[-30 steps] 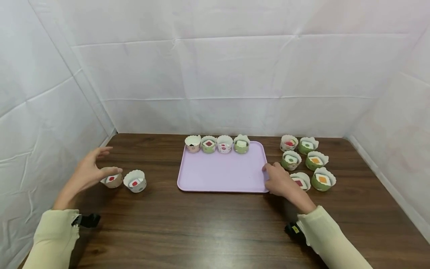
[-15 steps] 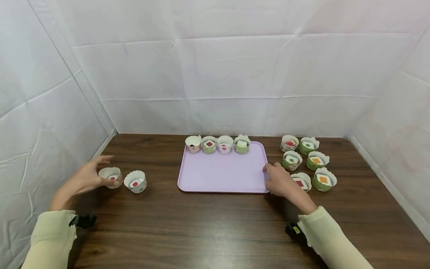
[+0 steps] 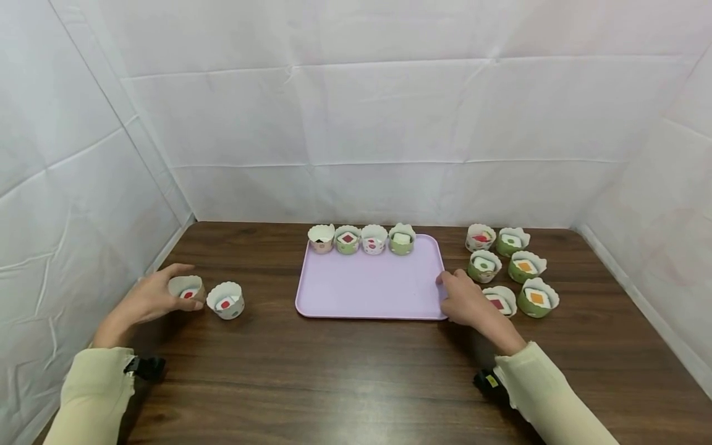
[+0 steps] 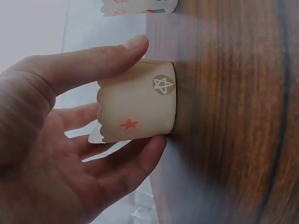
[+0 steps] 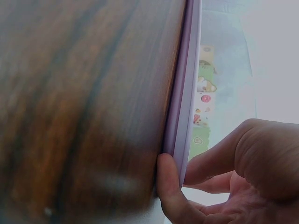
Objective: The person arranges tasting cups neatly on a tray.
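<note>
My left hand (image 3: 151, 298) holds a beige paper baking cup (image 3: 188, 289) at the left of the table, thumb on one side and fingers on the other. Its scalloped rim and printed stars show in the left wrist view, where the cup (image 4: 140, 105) has its base at the wood. Inside lies a white piece with a red mark. A white baking cup (image 3: 225, 301) with a similar piece stands just right of it. My right hand (image 3: 463, 298) pinches the right rim of a lilac tray (image 3: 367, 281); in the right wrist view thumb and finger sit on either side of the tray edge (image 5: 184, 116).
Several filled baking cups (image 3: 347, 240) line the tray's back edge. More cups, mostly green (image 3: 527, 266), stand in two columns right of the tray, close to my right hand. White cloth (image 3: 356, 123) walls the brown wooden table (image 3: 311, 383) at the back and sides.
My left hand has come down to the beige cup, and its thumb and fingers have closed around it. The right hand has stayed at the tray's edge.
</note>
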Available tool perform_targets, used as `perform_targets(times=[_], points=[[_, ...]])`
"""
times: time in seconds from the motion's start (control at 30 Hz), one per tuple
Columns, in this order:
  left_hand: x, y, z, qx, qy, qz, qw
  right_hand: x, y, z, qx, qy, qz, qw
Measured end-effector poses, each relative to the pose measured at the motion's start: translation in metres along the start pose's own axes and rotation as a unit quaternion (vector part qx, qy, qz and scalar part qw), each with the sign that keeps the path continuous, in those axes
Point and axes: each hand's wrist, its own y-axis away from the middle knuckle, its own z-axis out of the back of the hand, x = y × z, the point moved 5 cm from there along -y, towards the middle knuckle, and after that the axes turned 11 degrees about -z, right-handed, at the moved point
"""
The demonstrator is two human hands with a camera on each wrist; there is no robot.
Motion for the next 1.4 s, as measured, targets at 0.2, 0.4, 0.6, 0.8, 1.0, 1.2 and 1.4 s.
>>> perform_targets(times=[0.2, 0.4, 0.6, 0.8, 1.0, 1.2, 1.4], points=[[0.002, 0.001, 0.0, -0.015, 0.004, -0.006, 0.9999, 0.0, 0.0, -0.001, 0.004, -0.003, -0.004, 1.0], [0.001, 0.002, 0.002, -0.029, 0.004, -0.018, 0.9994, 0.0, 0.0, -0.001, -0.001, 0.001, 0.0, 1.0], [0.001, 0.002, 0.005, -0.036, -0.006, -0.005, 0.9993, 0.0, -0.001, -0.001, -0.002, 0.0, 0.003, 1.0], [-0.002, -0.001, 0.007, -0.037, -0.007, 0.009, 0.9992, 0.0, 0.0, 0.0, -0.004, 0.0, 0.003, 1.0], [-0.008, -0.003, 0.009, -0.06, -0.005, 0.009, 0.9981, 0.001, 0.001, -0.001, 0.001, -0.002, 0.001, 1.0], [-0.019, -0.006, 0.009, -0.098, -0.008, -0.002, 0.9952, -0.001, 0.001, 0.0, -0.002, -0.002, 0.0, 1.0], [-0.036, -0.009, 0.01, -0.13, -0.01, -0.027, 0.9911, 0.0, 0.001, -0.001, -0.001, -0.002, 0.001, 1.0]])
